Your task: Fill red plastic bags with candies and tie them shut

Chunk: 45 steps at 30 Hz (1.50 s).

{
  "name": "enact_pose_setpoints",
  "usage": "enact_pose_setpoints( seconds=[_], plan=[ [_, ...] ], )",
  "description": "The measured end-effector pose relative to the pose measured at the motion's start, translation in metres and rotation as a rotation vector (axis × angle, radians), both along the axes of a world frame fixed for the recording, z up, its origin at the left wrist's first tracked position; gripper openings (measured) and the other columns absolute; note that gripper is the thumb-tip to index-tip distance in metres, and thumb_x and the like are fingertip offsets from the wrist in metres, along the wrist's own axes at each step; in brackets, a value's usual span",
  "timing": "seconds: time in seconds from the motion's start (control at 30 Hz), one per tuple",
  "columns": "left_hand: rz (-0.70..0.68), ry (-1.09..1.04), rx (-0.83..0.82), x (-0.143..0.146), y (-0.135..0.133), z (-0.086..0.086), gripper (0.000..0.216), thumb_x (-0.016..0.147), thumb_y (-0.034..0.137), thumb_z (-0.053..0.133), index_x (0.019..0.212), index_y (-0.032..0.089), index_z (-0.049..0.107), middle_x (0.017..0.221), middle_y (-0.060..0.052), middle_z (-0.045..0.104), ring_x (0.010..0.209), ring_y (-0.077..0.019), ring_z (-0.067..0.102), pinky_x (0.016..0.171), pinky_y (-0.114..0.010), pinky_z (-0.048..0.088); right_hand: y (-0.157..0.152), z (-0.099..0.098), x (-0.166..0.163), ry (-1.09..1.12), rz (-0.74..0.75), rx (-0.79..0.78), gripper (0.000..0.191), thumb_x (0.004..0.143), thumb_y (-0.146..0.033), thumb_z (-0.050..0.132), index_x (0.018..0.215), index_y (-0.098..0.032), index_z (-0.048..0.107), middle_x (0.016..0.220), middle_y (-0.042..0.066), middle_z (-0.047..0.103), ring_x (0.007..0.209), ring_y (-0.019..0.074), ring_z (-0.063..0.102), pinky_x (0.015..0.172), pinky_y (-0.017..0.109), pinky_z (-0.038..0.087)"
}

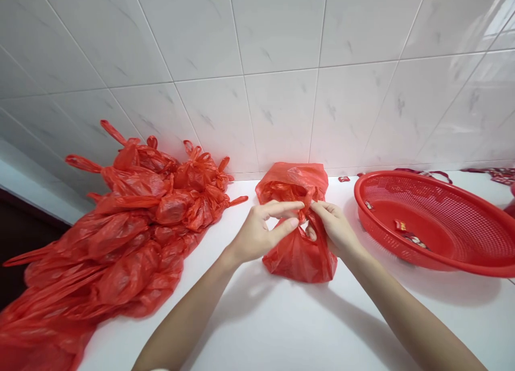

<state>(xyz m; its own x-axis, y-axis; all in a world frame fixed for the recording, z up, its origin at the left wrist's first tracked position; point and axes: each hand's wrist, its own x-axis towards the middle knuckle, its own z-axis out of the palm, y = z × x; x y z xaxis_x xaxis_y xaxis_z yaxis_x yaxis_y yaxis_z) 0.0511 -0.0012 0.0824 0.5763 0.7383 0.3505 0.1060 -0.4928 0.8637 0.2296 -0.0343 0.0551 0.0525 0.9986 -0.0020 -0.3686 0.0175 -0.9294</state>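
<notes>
Head view: holds gathered plastic of a red bag [300, 264] in the curled fingers of the right hand [336, 226]; has the left hand [259, 229] half open at the gather, cannot tell if gripping. Rests the bag on the white table [301, 328], between heaped bags [132, 242] and a red basket [386, 242]. Could tear thin plastic by tugging too hard, or lose the gather by loosening the right fingers.

Red plastic bag [300, 262] in right grip [335, 225]
</notes>
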Motion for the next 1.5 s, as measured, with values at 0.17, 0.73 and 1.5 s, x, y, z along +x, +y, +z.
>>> enact_pose_setpoints(
  seconds=[0.17, 0.73, 1.5],
  plan=[
    [0.078, -0.001, 0.053, 0.009, -0.015, -0.025, 0.032, 0.087, 0.022, 0.072, 0.119, 0.022, 0.074, 0.095, -0.003, 0.081, 0.102, -0.0218, 0.072, 0.1, -0.036, 0.052, 0.001, -0.001, 0.001, 0.049, 0.002, -0.027, 0.035, 0.064, -0.049, 0.083, 0.068, -0.017, 0.067, 0.049, -0.003, 0.061, 0.037, 0.0089, 0.049, 0.04, 0.021, 0.04],
    [0.13, -0.054, 0.379, 0.021, 0.001, -0.042, 0.055, 0.078, 0.011, 0.071, 0.13, 0.023, 0.057, 0.131, -0.011, 0.063, 0.125, -0.0272, 0.059, 0.105, -0.044, 0.05, -0.014, 0.008, 0.01, -0.292, 0.029, 0.232, 0.041, 0.085, -0.058, 0.067, 0.071, -0.019, 0.064, 0.062, 0.001, 0.065, 0.055, 0.016, 0.062, 0.06, 0.029, 0.054],
    [-0.321, -0.274, -0.726, 0.037, 0.016, -0.024, 0.017, 0.08, 0.029, 0.073, 0.089, 0.016, 0.078, 0.093, -0.008, 0.076, 0.088, -0.0207, 0.068, 0.087, -0.033, 0.049, -0.018, -0.005, 0.026, -0.808, -0.203, 0.536, 0.035, 0.102, -0.048, 0.047, 0.115, -0.026, 0.071, 0.107, 0.008, 0.076, 0.097, 0.0244, 0.07, 0.082, 0.037, 0.057]
  ],
)
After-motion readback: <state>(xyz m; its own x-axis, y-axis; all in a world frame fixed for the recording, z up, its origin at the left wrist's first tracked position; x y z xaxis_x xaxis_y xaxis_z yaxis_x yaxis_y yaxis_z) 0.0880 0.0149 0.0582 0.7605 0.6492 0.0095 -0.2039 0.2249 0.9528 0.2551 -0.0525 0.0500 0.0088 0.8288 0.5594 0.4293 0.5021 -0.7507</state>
